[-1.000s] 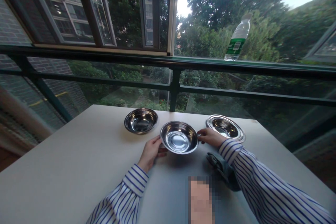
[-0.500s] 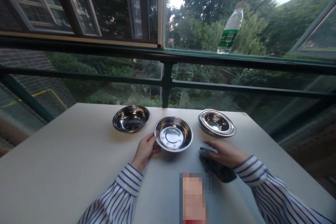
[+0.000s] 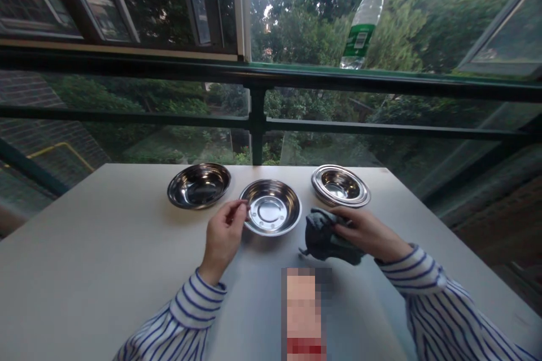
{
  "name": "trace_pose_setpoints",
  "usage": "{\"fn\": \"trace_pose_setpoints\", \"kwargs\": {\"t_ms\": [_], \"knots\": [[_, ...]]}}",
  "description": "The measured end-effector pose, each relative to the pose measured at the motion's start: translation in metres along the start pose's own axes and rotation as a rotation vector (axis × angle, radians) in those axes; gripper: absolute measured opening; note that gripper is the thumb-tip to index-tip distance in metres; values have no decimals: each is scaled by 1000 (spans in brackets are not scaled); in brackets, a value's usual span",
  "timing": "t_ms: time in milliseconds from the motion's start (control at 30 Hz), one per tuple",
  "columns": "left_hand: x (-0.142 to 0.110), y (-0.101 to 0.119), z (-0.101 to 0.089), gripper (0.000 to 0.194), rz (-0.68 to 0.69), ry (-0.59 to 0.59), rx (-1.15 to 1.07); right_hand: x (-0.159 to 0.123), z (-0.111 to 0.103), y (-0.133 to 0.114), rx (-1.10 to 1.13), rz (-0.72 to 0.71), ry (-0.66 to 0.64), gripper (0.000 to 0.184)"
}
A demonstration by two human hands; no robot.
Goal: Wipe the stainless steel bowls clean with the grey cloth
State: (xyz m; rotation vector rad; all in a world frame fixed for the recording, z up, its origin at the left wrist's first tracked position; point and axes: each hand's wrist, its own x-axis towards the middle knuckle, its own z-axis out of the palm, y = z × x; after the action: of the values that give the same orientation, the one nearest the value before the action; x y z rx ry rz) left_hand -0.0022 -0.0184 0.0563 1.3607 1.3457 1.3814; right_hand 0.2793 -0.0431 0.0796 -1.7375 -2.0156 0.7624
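A shiny steel bowl (image 3: 271, 211) sits upright on the white table (image 3: 127, 259), in the middle of a row. At its left rim is my left hand (image 3: 224, 234), thumb and fingers curled together in a pinch. Whether the fingertips grip the rim or only overlap it in view, I cannot tell. My right hand (image 3: 366, 231) is closed on a dark grey cloth (image 3: 328, 240), which hangs bunched from the fingers to the right of the bowl. Part of the cloth is hidden behind that hand.
A second steel bowl (image 3: 199, 186) stands to the left. Stacked steel bowls (image 3: 341, 186) stand at the back right. Behind the table runs a dark green railing (image 3: 296, 76) with glass. A clear bottle with a green label (image 3: 359, 39) stands by the railing. A pixelated patch covers the front middle.
My left hand has risen along the middle bowl's side, its fingers curling into a pinch. My right hand has lifted the cloth higher and spread it. The bowls keep their places; the view has shifted slightly.
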Motion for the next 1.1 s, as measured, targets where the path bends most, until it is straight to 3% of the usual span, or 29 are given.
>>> {"fn": "trace_pose_setpoints", "kwargs": {"t_ms": [100,233,333,433,600,767,800,933,1033,1100], "knots": [[-4,10,16,37,-48,-239,-47,4,-6,-24,268,-63,50,28],[1,23,34,70,-53,-494,-204,16,-5,-48,518,-183,6,30],[10,35,40,54,-127,-625,-361,28,0,-54,712,-227,-23,35],[21,43,38,32,-219,-572,-430,41,1,-52,817,-246,-45,38],[37,41,36,26,-336,-481,-576,57,1,-48,798,-247,64,35],[48,37,38,27,-412,-377,-661,64,5,-49,912,-313,-44,68],[49,37,38,28,-415,-375,-659,66,7,-50,882,-326,-14,67],[53,35,36,37,-338,-462,-544,74,11,-53,689,-353,229,34],[56,29,36,38,-300,-532,-507,74,11,-53,653,-396,279,33],[57,25,36,32,-343,-515,-549,72,11,-50,621,-477,248,35]]}}
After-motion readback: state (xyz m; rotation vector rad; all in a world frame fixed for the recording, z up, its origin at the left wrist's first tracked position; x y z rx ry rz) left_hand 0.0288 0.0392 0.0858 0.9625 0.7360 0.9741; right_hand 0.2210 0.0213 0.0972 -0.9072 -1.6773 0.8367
